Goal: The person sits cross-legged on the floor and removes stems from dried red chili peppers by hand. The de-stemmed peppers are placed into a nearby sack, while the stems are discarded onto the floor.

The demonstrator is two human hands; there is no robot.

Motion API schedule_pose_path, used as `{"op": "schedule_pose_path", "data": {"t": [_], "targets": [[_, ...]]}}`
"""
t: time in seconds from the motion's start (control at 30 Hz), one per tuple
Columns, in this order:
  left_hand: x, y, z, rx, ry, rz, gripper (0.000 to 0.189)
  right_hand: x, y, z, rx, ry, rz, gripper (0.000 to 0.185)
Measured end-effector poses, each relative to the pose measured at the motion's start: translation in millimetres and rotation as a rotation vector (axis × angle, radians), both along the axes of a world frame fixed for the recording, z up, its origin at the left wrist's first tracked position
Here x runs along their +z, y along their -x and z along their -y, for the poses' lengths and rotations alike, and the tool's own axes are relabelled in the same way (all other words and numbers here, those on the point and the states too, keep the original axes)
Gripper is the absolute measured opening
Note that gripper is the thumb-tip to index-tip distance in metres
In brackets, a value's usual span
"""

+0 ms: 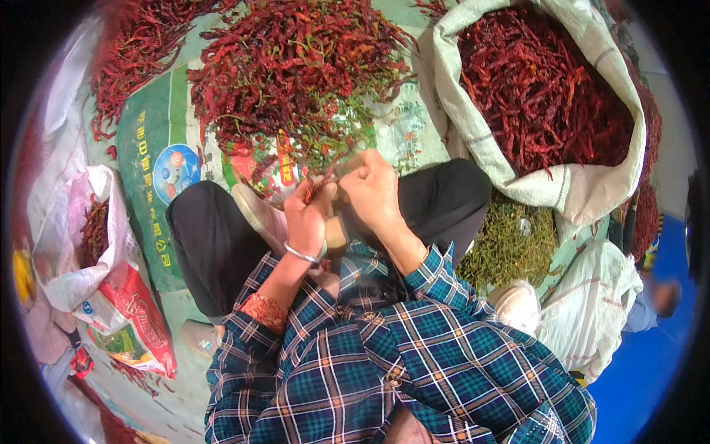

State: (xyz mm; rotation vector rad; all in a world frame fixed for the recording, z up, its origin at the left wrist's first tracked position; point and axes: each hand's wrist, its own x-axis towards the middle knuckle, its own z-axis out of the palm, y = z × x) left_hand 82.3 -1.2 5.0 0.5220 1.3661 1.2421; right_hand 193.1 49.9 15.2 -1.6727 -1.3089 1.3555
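My left hand (310,213), with a silver bangle at the wrist, is closed around dried red chillies (321,188) between thumb and fingers. Close to its right, my right hand (370,186) is curled with the fingers bent in; whether it pinches a stem is too blurred to tell. Both hands are between my knees, at the near edge of a heap of dried red chillies (277,72). Green stems (327,133) lie along the heap's near side, on a printed woven sack (150,122) spread on the floor.
At the upper right a white woven sack (455,94) holds many red chillies. Below it lies a pile of green stems (505,244). A smaller sack (111,222) with chillies stands at the left. White plastic bags (593,305) are at the right; beyond them is a person (646,305).
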Motion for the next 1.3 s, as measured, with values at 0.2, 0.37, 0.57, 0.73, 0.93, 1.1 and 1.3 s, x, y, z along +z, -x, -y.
{"op": "schedule_pose_path", "data": {"t": [0.2, 0.37, 0.57, 0.73, 0.93, 1.1, 1.3], "targets": [[32.2, 29.8, -1.1, 0.046, -0.023, 0.521, 0.007, -3.5, -39.4, -33.8, -0.292, 0.641, -1.242, 0.010], [27.0, 53.3, -31.9, 0.106, -0.180, 0.685, 0.007, 23.3, -78.7, -74.3, 0.315, 0.150, -0.179, 0.010], [41.0, 78.5, -1.9, 0.204, -0.098, 0.587, 0.022, -1.0, 52.2, -71.0, 0.439, -0.101, 0.372, 0.048], [24.1, 78.5, -19.8, 0.081, -0.140, 0.449, 0.014, -52.5, 108.6, -60.6, 0.325, -0.307, 0.518, 0.055], [23.2, 81.5, -35.7, 0.213, -0.103, 0.657, 0.028, -58.9, 49.8, -113.6, 0.366, -0.372, 0.205, 0.022], [12.4, 83.2, -18.6, 0.301, -0.115, 0.539, 0.022, -27.9, 3.5, -118.1, 0.548, 0.570, -0.593, 0.013], [7.6, 62.2, -37.6, 0.173, 0.043, 0.289, 0.023, -30.1, -10.8, -126.1, 0.664, 0.693, -0.795, 0.006]]}}
